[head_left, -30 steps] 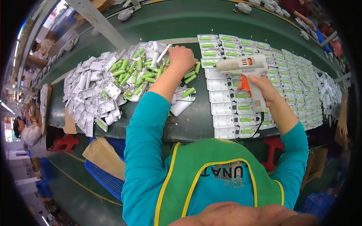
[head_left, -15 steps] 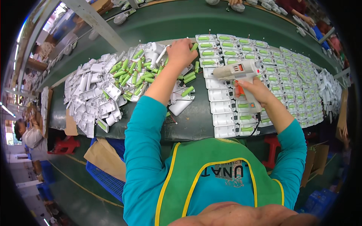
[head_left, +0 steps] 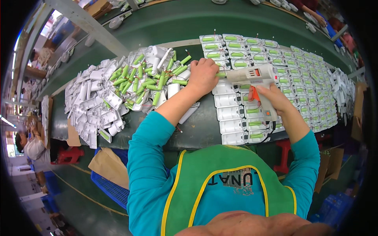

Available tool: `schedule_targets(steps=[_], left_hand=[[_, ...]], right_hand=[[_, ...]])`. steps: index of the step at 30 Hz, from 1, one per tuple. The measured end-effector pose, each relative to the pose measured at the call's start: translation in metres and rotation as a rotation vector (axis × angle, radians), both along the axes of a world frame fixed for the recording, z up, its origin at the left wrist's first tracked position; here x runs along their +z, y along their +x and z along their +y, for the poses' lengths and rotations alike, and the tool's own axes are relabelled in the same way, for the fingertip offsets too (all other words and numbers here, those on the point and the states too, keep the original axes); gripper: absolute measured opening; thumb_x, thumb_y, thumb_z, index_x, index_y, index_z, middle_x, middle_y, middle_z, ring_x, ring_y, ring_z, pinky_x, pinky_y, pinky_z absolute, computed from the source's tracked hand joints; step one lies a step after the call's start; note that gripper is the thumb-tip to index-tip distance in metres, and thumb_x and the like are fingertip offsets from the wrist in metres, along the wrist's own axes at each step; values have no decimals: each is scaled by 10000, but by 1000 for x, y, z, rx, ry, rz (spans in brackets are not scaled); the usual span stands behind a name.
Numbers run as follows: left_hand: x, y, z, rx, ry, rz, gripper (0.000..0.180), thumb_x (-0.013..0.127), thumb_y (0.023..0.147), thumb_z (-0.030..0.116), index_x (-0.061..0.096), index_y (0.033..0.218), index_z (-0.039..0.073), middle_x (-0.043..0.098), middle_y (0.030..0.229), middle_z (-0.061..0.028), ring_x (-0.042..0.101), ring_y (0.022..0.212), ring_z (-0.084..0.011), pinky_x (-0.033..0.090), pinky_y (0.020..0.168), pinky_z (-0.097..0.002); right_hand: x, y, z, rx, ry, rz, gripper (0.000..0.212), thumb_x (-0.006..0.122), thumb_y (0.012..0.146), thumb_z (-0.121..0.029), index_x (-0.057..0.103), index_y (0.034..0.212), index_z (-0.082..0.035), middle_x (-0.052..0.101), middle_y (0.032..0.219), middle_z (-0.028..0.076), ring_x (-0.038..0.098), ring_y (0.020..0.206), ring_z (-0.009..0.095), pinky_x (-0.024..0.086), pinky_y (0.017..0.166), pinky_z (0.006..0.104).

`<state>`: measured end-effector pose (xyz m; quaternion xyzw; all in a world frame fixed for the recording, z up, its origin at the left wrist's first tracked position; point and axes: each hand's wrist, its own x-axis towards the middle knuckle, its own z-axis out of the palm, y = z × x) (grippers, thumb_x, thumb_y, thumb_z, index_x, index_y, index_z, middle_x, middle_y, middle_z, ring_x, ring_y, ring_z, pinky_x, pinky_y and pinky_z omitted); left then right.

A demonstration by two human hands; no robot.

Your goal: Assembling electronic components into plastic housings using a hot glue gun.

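My left hand (head_left: pixel 203 75) is closed on a green cylindrical battery (head_left: pixel 221 74), whose end pokes out to the right of the fingers. It is over the row of white plastic shells (head_left: pixel 229 101), at the upper end of those without batteries. My right hand (head_left: pixel 272 97) grips a white hot glue gun (head_left: pixel 249 74) with an orange trigger. The gun's nozzle points left, close to the battery; whether they touch I cannot tell. To the left of my left hand lies a heap of green batteries with thin wires (head_left: pixel 143 83), mixed with white shells.
Several columns of white shells with green batteries (head_left: pixel 258 59) cover the table's right side. Loose white shells (head_left: pixel 92 96) are piled at the left, more (head_left: pixel 341 92) at the far right. A blue crate (head_left: pixel 114 187) with brown cardboard stands below. Beyond runs a green conveyor (head_left: pixel 173 21).
My left hand has come from the battery heap's far edge toward me and right, bringing the battery to the shells. The glue gun has shifted slightly right. Loose batteries in the heap have moved.
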<state>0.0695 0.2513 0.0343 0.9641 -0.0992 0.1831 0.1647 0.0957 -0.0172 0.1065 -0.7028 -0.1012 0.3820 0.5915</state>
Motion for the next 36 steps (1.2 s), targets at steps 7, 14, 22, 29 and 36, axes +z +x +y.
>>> schedule_targets(steps=[7, 14, 22, 29, 36], left_hand=[[-8, 4, 3, -16, 26, 12, 129, 720, 704, 162, 672, 816, 120, 587, 1024, -25, 510, 1059, -238, 356, 910, -441], [-9, 7, 0, -29, 4, -34, 110, 721, 698, 158, 671, 784, 111, 584, 1028, -27, 503, 1065, -236, 357, 899, -436], [-8, 8, -1, -5, 41, -26, 89, 703, 701, 167, 672, 760, 108, 586, 1008, -27, 507, 1047, -233, 362, 885, -427], [-13, 9, -1, 27, 46, 72, 76, 695, 717, 180, 679, 760, 121, 614, 970, -28, 539, 1008, -231, 365, 870, -413], [-10, 8, 1, -17, 2, 70, 70, 704, 702, 174, 691, 745, 120, 618, 1045, -39, 527, 1044, -246, 377, 858, -419]], right_hand=[[-3, 1, -12, 28, 116, -17, 382, 586, 900, -332, 573, 1116, -16, 661, 935, 87, 624, 899, 180, 480, 754, 314], [-8, 3, 0, 17, 71, -94, 421, 577, 884, -397, 568, 1095, -33, 658, 894, 72, 636, 826, 167, 456, 634, 270], [-9, 3, 5, -25, 51, -66, 418, 597, 883, -404, 577, 1085, -38, 654, 885, 66, 640, 812, 168, 456, 631, 271], [-8, 0, 0, -21, 114, -21, 379, 608, 909, -317, 568, 1040, 37, 616, 816, 94, 600, 760, 178, 496, 723, 325], [-16, -1, -7, -15, 108, 2, 363, 612, 906, -318, 577, 1006, 29, 616, 792, 98, 594, 723, 178, 496, 704, 332]])
